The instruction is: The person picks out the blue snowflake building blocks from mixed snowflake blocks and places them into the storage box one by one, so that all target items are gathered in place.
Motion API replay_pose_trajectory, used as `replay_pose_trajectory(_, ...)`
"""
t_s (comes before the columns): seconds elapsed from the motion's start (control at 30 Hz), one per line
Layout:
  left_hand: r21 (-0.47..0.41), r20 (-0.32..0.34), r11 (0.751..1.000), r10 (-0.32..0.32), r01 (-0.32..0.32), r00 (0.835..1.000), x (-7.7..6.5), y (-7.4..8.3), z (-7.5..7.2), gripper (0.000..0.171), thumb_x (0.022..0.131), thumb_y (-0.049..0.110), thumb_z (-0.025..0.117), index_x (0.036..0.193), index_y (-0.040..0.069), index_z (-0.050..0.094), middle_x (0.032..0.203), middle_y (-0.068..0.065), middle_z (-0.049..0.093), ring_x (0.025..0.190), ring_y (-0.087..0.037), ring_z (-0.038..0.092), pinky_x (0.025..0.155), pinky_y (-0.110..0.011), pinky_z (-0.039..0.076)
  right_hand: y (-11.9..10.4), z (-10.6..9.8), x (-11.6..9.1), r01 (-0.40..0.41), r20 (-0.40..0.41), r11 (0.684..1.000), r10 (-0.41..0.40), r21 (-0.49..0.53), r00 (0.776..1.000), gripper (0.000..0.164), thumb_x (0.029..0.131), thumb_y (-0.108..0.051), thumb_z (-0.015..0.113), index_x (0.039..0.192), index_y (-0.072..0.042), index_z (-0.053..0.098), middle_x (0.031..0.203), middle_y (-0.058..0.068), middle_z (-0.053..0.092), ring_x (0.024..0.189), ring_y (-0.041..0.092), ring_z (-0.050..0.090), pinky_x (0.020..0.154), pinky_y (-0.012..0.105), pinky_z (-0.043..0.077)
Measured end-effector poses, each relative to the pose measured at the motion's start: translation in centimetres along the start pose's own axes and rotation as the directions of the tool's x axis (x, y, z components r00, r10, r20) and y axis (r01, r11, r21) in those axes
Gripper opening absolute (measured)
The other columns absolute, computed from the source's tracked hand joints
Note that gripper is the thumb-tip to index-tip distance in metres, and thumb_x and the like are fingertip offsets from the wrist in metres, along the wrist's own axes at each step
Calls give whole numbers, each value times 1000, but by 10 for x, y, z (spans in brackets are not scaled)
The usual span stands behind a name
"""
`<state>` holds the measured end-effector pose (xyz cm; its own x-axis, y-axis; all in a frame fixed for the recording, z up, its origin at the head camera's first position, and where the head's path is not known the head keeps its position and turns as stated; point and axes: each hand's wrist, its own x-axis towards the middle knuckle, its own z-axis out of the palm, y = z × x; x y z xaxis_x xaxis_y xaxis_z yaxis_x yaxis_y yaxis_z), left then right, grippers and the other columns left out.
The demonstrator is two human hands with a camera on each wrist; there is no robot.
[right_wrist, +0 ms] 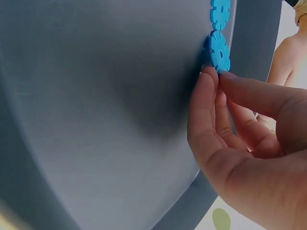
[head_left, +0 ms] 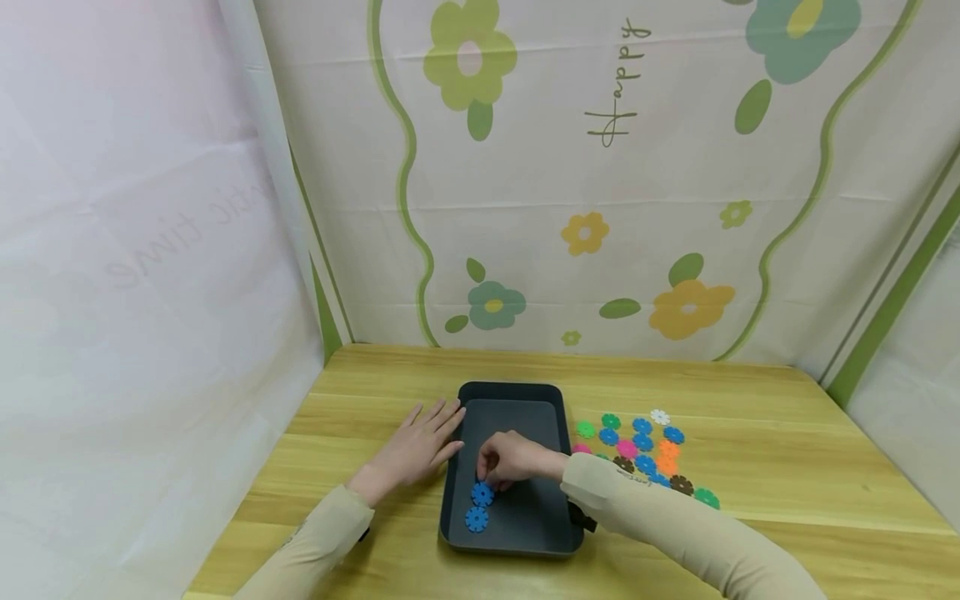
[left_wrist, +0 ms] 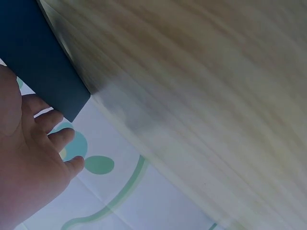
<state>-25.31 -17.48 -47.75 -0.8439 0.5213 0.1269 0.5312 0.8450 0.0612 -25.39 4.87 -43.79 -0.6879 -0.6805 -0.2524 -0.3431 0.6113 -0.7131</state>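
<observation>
The worktop (head_left: 787, 454) holds a dark tray (head_left: 517, 425), with bright wheels (head_left: 643, 443) to its right. At the tray's left edge, the left hand (head_left: 417, 447) reaches out, fingers straight and spread. Inside the tray, the right hand (head_left: 516, 458) bends down, pinching a blue wheel (head_left: 482, 494) just beside a second wheel (head_left: 477, 520) near the tray's left side

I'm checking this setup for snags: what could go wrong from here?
The right hand pinches one blue disc beside another blue disc; a slip might knock both askew. The right sleeve passes close by the loose discs and may drag some. The left hand lies at the rim of the tray; a push could shift it.
</observation>
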Motion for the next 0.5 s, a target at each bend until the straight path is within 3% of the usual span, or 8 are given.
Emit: replay_pose_trajectory(0.5, 3, -21, 1000, 13, -12, 1000, -1, -1, 2, 61, 105, 48, 39, 156, 14, 34, 164, -6, 31, 151, -30, 32, 121, -58, 26, -2, -1, -2, -3, 6, 1000, 3, -13, 1000, 8, 89, 4, 67, 86, -1, 71, 80, 9, 71, 72, 24, 70, 64, 35, 61)
